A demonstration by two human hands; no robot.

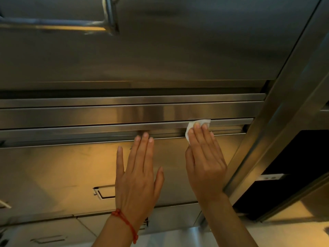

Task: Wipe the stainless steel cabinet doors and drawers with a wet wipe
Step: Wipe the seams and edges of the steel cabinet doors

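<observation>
A stainless steel drawer front (71,166) fills the lower middle of the head view, with a long steel rail (89,130) along its top edge. My right hand (204,157) lies flat with straight fingers and presses a white wet wipe (191,125) against the right end of that rail. Most of the wipe is hidden under the fingers. My left hand (138,173) rests flat on the drawer front, its fingertips touching the rail. A red string bracelet (124,221) circles the left wrist. Above the rails is a large steel cabinet door (178,50).
A bar handle (58,25) crosses the upper door at top left. A vertical steel post (277,104) borders the drawers on the right, with a dark opening (292,166) beyond it. A recessed pull (105,192) sits in the drawer front. Pale floor tiles (89,227) show below.
</observation>
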